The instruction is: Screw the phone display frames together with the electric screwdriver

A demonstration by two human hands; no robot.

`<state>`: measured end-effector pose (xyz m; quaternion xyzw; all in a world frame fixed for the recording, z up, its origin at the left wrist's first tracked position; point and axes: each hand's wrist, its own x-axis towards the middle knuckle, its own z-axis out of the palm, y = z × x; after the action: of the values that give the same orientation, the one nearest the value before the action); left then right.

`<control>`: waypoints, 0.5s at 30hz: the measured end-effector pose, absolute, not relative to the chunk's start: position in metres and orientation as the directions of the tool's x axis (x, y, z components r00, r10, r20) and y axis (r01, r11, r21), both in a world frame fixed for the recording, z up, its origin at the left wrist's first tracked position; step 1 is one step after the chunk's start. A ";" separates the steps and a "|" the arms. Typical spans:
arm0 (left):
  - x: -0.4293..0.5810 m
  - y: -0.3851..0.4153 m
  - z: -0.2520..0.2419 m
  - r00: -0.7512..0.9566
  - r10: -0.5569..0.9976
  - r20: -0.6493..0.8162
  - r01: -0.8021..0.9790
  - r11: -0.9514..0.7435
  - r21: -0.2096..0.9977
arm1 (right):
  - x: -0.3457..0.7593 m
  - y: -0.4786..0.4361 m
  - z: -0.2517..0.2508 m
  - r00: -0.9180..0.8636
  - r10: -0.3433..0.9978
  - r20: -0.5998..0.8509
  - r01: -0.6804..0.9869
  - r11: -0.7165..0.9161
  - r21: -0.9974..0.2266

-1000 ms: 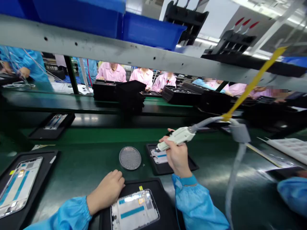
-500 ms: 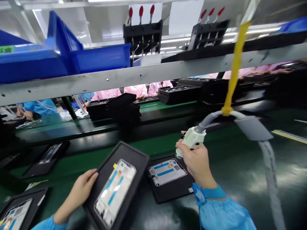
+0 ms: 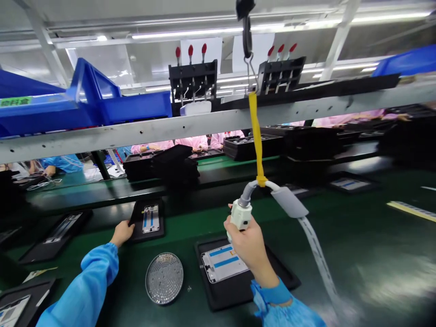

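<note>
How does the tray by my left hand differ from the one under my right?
The tray by the left hand sits farther off than the tray under the right hand. The left hand touches its tray's edge; the right hovers above its own. The far frame points away; the near frame lies crosswise. Both trays are black.

The grey beam (image 3: 218, 120) spans the view above the green belt (image 3: 344, 236), barring any reach upward toward the far line. The hose (image 3: 315, 243) from the tool (image 3: 241, 217) in the right hand (image 3: 250, 247) trails down to that hand's right, across the belt. Between the left hand (image 3: 122, 233) and the large tray (image 3: 218, 293), a strip of belt stretches, with only the mesh disc (image 3: 164, 278) standing there, nearer the camera.
</note>
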<state>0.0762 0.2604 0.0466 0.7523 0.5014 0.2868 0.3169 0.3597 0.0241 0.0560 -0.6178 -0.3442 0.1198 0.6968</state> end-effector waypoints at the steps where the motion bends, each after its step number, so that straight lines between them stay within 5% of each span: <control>1: 0.074 0.257 0.048 0.355 0.924 0.141 0.595 -0.340 0.729 | 0.359 0.025 0.056 0.727 0.602 0.331 0.257 0.208 -0.944; 9: 0.085 0.216 0.053 0.618 0.749 0.236 0.670 -0.660 0.339 | 0.367 0.022 0.058 0.744 0.589 0.316 0.243 0.202 -0.949; 15: 0.151 0.074 0.008 0.935 0.350 0.058 0.343 -0.934 0.102 | 0.383 0.013 0.061 0.788 0.515 0.338 0.256 0.225 -0.940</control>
<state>0.1505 0.0744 0.0083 0.9825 0.1765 0.0379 0.0450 0.3829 0.0128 0.0610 -0.6159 -0.3128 0.0903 0.7174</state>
